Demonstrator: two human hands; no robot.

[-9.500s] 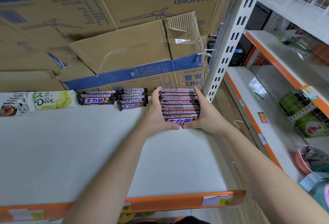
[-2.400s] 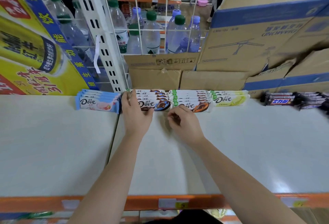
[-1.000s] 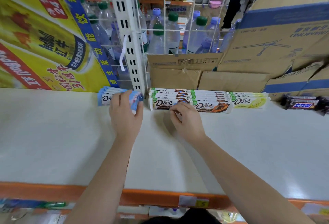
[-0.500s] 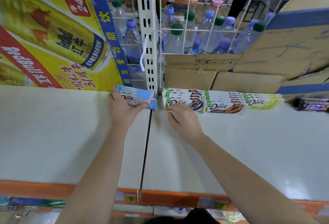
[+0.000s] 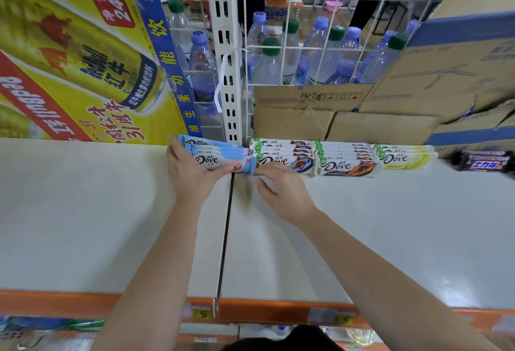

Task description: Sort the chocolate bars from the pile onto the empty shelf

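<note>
1. The stack of light-blue Dove chocolate bars (image 5: 220, 154) has slid rightward over the last second. A gap separated it from the white Dove bars with brown swirls (image 5: 281, 155); now the two touch, at the back of the white metal shelf (image 5: 83, 211), over its seam.
2. The left hand (image 5: 192, 175) grips the blue stack, thumb along its front.
3. The right hand (image 5: 282, 193) is loosely curled and holds nothing, fingertips at the stack's right end.
4. The row now reads unbroken, so probably only squaring remains here.

Dark bars (image 5: 485, 162) blurred and cut by the right edge; left hand (image 5: 192, 176) covers the left end of the blue Dove stack (image 5: 223, 155)
</note>
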